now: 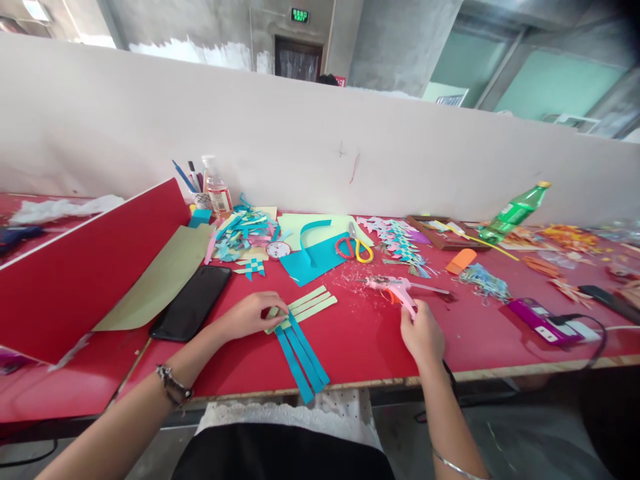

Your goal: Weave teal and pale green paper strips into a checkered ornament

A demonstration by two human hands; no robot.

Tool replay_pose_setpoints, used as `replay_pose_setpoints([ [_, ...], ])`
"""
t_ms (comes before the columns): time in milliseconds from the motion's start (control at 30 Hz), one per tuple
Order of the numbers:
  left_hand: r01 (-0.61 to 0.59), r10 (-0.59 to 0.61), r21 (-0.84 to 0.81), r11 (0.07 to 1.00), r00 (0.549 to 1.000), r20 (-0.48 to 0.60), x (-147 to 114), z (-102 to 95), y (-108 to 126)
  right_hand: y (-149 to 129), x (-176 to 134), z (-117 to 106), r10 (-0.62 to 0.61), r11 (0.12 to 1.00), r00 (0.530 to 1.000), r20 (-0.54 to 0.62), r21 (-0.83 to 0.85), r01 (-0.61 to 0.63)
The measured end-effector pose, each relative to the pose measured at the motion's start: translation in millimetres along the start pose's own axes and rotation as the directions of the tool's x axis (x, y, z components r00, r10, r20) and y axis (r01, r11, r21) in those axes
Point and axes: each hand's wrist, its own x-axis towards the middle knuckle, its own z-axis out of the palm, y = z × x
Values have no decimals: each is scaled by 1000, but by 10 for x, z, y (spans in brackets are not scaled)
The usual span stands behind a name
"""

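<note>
My left hand point(259, 312) pinches the crossing of paper strips, where blue strips point(305, 357) meet pale yellow-green strips point(314, 304). The blue ones run toward the table's front edge and the pale ones point off to the right. My fingertips hide part of the crossing. In my right hand point(423, 337) is the handle of a pink glue gun point(399, 289). Its nozzle points left, near whitish specks on the red table, and a glue stick juts out behind. The gun is apart from the strips.
A black phone point(193, 303) lies left of my left hand. Scissors point(354, 247) rest on blue paper point(320, 259), with a heap of paper scraps point(245, 233) beside. A green bottle point(515, 213) leans at the back right. A purple power strip point(543, 322) lies right.
</note>
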Motion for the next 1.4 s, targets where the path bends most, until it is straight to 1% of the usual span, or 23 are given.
replay_pose_setpoints([
  [133, 3, -1, 78, 997, 1000, -22, -122, -18, 31, 1, 7, -7, 1, 1000, 1000, 21, 3, -1],
  [267, -23, 24, 117, 993, 1000, -6, -236, -21, 54, 0, 12, -19, 10, 1000, 999, 40, 18, -10],
  [433, -49, 53, 185, 981, 999, -13, -300, -3, 70, -4, 7, -10, -5, 1000, 1000, 16, 22, 5],
  [567, -52, 57, 209, 977, 998, -17, -297, -3, 77, 10, 15, 3, -48, 999, 997, -58, 21, 49],
  [700, -65, 71, 219, 974, 997, -18, -294, -11, 73, -17, -42, 5, -106, 992, 993, -50, 56, 109],
  [800, -68, 74, 229, 971, 997, -18, -293, -18, 75, -139, -179, 9, -173, 980, 982, -74, 85, 179],
  [900, -61, 68, 232, 971, 998, -19, -293, -26, 89, -338, -345, 13, -296, 948, 946, -133, 81, 308],
  [1000, -55, 61, 234, 971, 998, -21, -294, -32, 110, -519, -454, 15, -426, 894, 891, -160, 75, 441],
  [1100, -49, 57, 235, 971, 998, -27, -293, -33, 128, -607, -482, 29, -523, 839, 835, -170, 71, 540],
  [1267, -55, 65, 234, 971, 997, -37, -287, -34, 148, -624, -477, 84, -618, 775, 776, -126, 71, 629],
  [1333, -50, 59, 240, 969, 998, -32, -286, -35, 153, -627, -481, 108, -634, 763, 765, -113, 66, 643],
  [1400, -45, 55, 247, 968, 998, -33, -286, -33, 153, -632, -487, 127, -638, 763, 763, -98, 48, 644],
])
